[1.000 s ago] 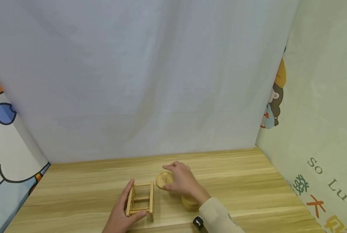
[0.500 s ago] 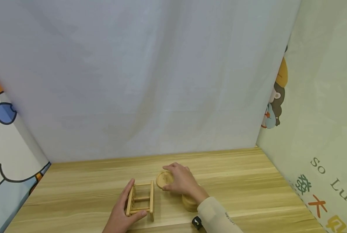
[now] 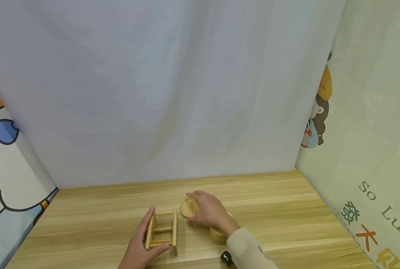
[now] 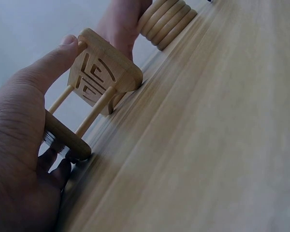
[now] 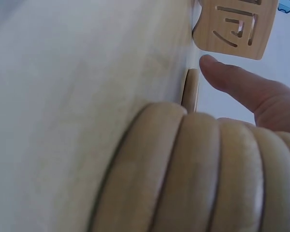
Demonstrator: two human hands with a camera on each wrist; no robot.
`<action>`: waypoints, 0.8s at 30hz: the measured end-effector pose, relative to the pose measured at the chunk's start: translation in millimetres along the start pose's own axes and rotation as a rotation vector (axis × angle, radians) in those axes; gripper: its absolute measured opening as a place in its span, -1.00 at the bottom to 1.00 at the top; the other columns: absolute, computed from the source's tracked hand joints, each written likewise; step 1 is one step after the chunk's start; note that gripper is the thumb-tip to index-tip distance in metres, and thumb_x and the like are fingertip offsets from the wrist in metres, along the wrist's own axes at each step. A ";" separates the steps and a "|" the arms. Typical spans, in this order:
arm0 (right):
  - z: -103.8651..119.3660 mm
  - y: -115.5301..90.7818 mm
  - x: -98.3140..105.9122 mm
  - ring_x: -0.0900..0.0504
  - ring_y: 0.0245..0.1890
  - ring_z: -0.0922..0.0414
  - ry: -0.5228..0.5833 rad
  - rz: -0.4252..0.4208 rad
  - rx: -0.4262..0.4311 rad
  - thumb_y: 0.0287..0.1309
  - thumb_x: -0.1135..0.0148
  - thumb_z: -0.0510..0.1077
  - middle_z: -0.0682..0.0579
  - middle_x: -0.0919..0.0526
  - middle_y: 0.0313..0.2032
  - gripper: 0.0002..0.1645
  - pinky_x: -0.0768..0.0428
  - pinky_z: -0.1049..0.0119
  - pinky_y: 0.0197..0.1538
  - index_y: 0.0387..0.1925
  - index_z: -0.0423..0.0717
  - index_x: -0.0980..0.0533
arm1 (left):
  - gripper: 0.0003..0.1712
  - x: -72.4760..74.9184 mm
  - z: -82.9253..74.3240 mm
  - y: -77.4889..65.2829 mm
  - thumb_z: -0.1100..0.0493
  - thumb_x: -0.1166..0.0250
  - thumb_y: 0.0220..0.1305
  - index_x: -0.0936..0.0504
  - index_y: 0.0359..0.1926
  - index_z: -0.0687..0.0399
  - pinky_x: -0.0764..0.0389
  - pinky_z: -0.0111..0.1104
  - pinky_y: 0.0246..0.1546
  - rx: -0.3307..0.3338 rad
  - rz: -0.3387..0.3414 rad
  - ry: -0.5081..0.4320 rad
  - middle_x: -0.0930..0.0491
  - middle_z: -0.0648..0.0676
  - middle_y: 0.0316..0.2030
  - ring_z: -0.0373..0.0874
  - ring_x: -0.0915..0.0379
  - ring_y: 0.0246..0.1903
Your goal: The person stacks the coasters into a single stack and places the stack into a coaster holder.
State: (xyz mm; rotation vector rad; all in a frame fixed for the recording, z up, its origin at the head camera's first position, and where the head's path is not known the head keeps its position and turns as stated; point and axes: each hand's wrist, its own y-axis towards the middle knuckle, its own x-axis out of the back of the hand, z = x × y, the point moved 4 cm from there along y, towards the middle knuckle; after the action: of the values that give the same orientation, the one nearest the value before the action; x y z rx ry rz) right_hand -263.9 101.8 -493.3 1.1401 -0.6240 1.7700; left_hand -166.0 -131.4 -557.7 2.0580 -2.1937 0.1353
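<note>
Head view: disc (image 3: 187,207) face-on; right wrist: edge-on.

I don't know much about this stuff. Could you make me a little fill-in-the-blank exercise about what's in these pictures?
1. The wooden holder is gripped by the person's ____ hand.
2. The lone wooden disc and the stack of discs both lie nearer the ____ hand.
3. The English lettering on the right wall starts with the word ____.

Missing words: left; right; So.
</note>
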 end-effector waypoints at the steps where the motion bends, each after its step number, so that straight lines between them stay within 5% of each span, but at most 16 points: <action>1: -0.3 0.0 -0.9 -0.53 0.48 -0.23 0.000 0.013 -0.006 0.02 -0.80 0.04 -0.19 -0.51 0.53 0.10 -0.41 -0.23 0.54 0.57 -0.01 -0.51 | 0.31 0.3 -0.2 -0.2 0.12 -0.69 0.26 -0.06 0.82 -0.32 -0.74 -0.23 -0.05 -0.002 -0.002 0.004 -0.18 0.38 0.64 0.20 -0.59 0.22; 11: 1.3 -0.4 -4.1 -0.51 0.52 -0.17 -0.081 0.078 0.036 0.14 -0.77 0.08 -0.13 -0.51 0.56 0.08 -0.44 -0.22 0.52 0.62 0.01 -0.46 | 0.32 1.3 0.6 -1.2 0.12 -0.70 0.25 -0.06 0.82 -0.32 -0.74 -0.24 -0.04 -0.025 0.000 0.018 -0.19 0.38 0.63 0.20 -0.59 0.23; 24: 3.5 -1.4 -3.7 -0.62 0.41 -0.14 -0.120 0.053 0.044 0.15 -0.77 0.04 -0.08 -0.64 0.43 -0.01 -0.53 -0.19 0.45 0.56 0.04 -0.53 | 0.32 2.0 1.7 -0.2 0.12 -0.70 0.25 -0.06 0.82 -0.29 -0.73 -0.23 -0.04 -0.048 -0.006 0.042 -0.17 0.38 0.65 0.21 -0.58 0.23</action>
State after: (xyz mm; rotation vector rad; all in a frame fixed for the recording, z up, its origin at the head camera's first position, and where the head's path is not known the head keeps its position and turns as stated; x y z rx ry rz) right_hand -260.6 98.1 -495.1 1.2781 -0.6953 1.7767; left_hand -166.0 -133.7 -559.0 2.0170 -2.1449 0.1232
